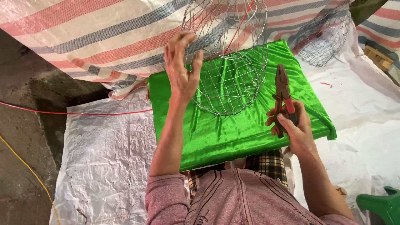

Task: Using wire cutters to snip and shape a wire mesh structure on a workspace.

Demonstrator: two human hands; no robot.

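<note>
A: How far along is the wire basket?

B: By my guess, mostly woven; its rim looks unfinished. It's empty, on green cloth.

A: Hands?

B: Left hand, fingers spread, touches the basket at nine o'clock. Right hand is closed around pliers at four o'clock. A second basket is at two o'clock.

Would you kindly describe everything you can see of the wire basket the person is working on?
The wire basket is a rounded cage of thin silvery wire, woven in an open grid and closed by a wire ring at its lower rim. It hangs tilted above the shiny green cloth, its top cut off by the frame. A thin red wire runs through it. The left hand rests open-fingered against its left side; the right hand, holding pliers, stays clear of it.
</note>
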